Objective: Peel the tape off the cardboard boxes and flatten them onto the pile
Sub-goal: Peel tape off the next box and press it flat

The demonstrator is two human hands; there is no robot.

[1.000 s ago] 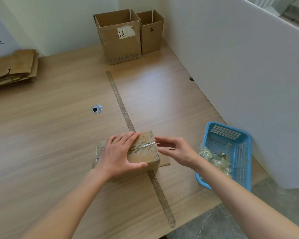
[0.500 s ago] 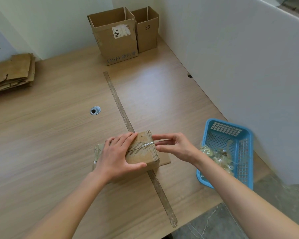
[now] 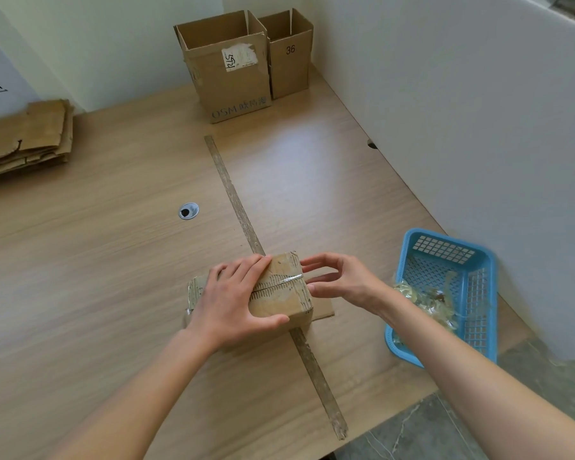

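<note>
A small taped cardboard box (image 3: 279, 290) is seen lying on the wooden surface (image 3: 113, 277), near the front edge and across a long strip (image 3: 236, 200) that runs down the middle of it. The box is pressed from above by the left hand (image 3: 236, 297), laid flat with fingers straight over the top and the thumb stretched along the near side; nothing is clasped in that grip. The right hand (image 3: 342, 280) is held at the right end of the box, its fingers loosely extended toward the clear tape (image 3: 287, 279) along the top seam. The fingertips are placed at the box's edge, but whether the tape is pinched cannot be told. A flap of cardboard is seen projecting from beneath the box on the right.

A blue plastic basket (image 3: 445, 257) is set to the right, near the box, with crumpled clear tape (image 3: 425, 300) inside it. At the far end of the surface, 2 open boxes (image 3: 246, 61) are stood side by side, the smaller one marked 36. A pile of flattened cardboard (image 3: 24, 137) is lying at the far left, well apart from the hands.
</note>
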